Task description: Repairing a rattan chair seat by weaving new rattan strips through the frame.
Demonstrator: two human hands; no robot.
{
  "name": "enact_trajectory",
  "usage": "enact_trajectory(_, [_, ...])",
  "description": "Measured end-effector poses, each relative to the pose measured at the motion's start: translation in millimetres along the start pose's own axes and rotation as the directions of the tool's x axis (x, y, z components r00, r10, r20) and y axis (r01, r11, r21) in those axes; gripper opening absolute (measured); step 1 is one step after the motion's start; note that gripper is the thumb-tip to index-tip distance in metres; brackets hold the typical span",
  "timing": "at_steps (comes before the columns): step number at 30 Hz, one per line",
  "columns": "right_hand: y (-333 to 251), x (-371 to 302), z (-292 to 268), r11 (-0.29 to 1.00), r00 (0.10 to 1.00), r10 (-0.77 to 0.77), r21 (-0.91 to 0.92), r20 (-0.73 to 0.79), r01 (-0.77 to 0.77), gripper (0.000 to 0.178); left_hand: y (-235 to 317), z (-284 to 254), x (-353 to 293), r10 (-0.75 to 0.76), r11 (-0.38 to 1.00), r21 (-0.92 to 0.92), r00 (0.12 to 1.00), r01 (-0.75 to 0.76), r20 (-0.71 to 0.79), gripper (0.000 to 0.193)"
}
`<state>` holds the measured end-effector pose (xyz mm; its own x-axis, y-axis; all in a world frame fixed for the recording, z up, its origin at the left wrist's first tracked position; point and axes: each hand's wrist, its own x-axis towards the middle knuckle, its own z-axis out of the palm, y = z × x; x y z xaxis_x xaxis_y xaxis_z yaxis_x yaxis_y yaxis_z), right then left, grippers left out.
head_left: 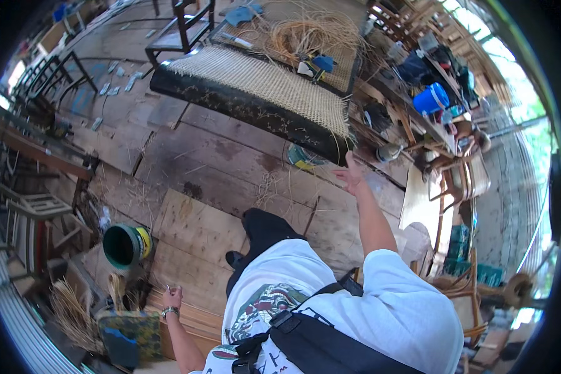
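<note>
A sheet of woven cane webbing lies over the table, its near side bordered by a dark patterned cloth-like edge that hangs over the front. My right hand reaches out to the right end of that edge, its fingers apart; one finger points up close to the corner, and whether it touches cannot be told. Low at the left, my left hand is closed beside a bench, with a small thin thing at the fingertips too small to name. A green bucket stands on the floor beyond it.
A loose coil of cane strands and a blue-and-yellow tool lie on the table. Another bucket is partly under it. Wooden chairs stand around. A blue container sits on the cluttered right bench. Cane scraps litter the plank floor.
</note>
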<state>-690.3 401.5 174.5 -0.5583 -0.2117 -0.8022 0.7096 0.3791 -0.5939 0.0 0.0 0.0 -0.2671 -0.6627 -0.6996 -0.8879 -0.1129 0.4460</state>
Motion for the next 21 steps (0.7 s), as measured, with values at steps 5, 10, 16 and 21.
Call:
enact_trajectory(5, [75,42,21,0.923,0.881,-0.367,0.000,-0.300,0.384,0.103,90,-66,56,-0.003,0.994,0.111,1.000,0.002,0.014,0.040])
enact_trajectory(10, [42,16,53,0.884,0.889,-0.325,0.230,-0.322,0.406,0.062,171,-29,80,0.035,0.981,0.174,0.965,-0.083,0.262,0.049])
enact_trajectory(16, [86,-56,11,0.713,0.918,-0.307,0.577,-0.253,0.398,0.033,258,-35,105,0.088,0.950,0.268,0.960,-0.161,0.267,0.054])
enact_trajectory(21, [140,-119,-59,0.881,0.811,-0.304,-0.471,-0.499,0.040,0.029,280,-56,136,0.101,0.868,0.450,0.961,-0.211,0.256,0.047])
